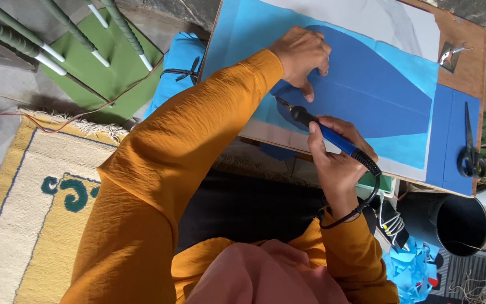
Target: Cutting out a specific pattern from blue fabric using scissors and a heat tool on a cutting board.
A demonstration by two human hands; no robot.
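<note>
**Hot tool on blue sheet, one hand pinning it flat**

From the head camera, looking down: the right hand (pixel 333 155) is wrapped tight around a blue-handled heated cutting tool (pixel 324 130), its metal tip touching the dark blue sheet (pixel 378 95) near that sheet's lower left edge. A black cord runs from the handle's end and curls round the wrist. The left hand (pixel 304 56) lies fingers spread and pressed down on the same dark blue sheet, just above the tip, gripping nothing. The sheet rests on a lighter blue sheet (pixel 243 34), both on a brown board (pixel 468 56) that serves as the bench. Black scissors (pixel 471 149) lie on a blue strip at the board's right edge, well apart from the hands. A black bucket (pixel 462 222) stands below the board, with blue scraps (pixel 412 270) beside it. Orange sleeves cover both arms. A yellow patterned rug (pixel 29 197) lies at left.
</note>
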